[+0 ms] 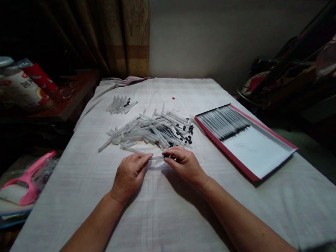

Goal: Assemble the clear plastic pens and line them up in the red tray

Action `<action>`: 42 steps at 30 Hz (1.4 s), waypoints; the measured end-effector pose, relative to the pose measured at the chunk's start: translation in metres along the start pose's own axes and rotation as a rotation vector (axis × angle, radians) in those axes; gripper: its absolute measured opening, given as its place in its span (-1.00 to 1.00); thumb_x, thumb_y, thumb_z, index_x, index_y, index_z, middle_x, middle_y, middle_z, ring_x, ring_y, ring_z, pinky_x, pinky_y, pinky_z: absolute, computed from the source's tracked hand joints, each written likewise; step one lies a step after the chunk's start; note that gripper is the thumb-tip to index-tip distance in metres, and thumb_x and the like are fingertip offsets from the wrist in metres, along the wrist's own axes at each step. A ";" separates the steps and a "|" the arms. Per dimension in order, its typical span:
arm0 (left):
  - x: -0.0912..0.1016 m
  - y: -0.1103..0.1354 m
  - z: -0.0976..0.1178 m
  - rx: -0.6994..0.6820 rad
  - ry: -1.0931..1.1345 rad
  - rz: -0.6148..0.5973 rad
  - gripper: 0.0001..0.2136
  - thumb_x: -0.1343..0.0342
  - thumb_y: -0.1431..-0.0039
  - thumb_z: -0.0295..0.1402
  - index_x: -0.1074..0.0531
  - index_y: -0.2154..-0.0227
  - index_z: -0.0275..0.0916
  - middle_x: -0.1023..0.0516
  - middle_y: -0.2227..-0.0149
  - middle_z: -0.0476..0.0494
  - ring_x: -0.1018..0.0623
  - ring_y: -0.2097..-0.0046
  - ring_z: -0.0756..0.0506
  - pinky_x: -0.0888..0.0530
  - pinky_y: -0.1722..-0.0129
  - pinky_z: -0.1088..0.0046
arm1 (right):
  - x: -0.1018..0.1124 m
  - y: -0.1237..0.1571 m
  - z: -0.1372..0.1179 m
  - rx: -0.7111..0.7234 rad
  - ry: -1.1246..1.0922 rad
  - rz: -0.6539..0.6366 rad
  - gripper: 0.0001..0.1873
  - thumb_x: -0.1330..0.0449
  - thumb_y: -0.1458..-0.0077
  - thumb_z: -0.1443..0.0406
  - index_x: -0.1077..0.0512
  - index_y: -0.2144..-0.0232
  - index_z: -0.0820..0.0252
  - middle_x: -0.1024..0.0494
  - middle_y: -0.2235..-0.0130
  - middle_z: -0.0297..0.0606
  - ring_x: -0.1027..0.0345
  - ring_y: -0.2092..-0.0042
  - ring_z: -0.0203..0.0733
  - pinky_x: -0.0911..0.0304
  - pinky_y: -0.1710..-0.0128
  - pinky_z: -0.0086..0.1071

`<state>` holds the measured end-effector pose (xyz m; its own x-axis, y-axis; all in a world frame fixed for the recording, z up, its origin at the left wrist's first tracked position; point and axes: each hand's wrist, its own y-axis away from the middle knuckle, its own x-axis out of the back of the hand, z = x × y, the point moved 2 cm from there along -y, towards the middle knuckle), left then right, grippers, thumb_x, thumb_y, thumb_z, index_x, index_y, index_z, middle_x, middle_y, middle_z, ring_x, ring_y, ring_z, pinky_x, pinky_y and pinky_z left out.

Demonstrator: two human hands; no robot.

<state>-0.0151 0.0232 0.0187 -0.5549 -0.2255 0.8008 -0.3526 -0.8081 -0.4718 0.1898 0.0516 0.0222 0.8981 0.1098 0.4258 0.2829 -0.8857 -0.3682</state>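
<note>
Both my hands rest on the white cloth-covered table point(74, 195), just in front of a loose pile of clear pen tubes point(151, 131) with black tips. My left hand point(130, 174) and my right hand point(183, 163) each pinch one end of a single clear pen tube point(157, 157), held level between them. A smaller bunch of tubes point(121, 105) lies farther back on the left. To the right lies a shallow red-edged box point(263, 149) with a neat row of tubes point(224, 121) laid side by side in its far end.
A tiny red speck point(173, 98) lies on the cloth at the back. Left of the table stand a jar point(16, 87), a red packet point(40, 76) on a dark shelf, and a pink tool point(27, 183) lower down. Dark clutter fills the right side; a wall panel stands behind.
</note>
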 end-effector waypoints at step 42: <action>0.001 -0.001 0.004 -0.013 0.053 -0.011 -0.74 0.00 -0.28 -0.44 -0.49 0.04 -0.22 -0.59 0.19 -0.18 -0.55 0.20 -0.11 -0.49 0.18 0.34 | 0.007 0.001 0.000 -0.042 0.237 -0.192 -0.87 -0.10 -0.19 0.24 -0.41 0.31 0.14 -0.53 0.42 -0.32 -0.34 0.45 -0.30 -0.19 0.40 -0.46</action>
<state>-0.0125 0.0218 0.0213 -0.5901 -0.1875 0.7853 -0.3682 -0.8031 -0.4685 0.1965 0.0513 0.0244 0.7248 0.1734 0.6667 0.4211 -0.8775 -0.2296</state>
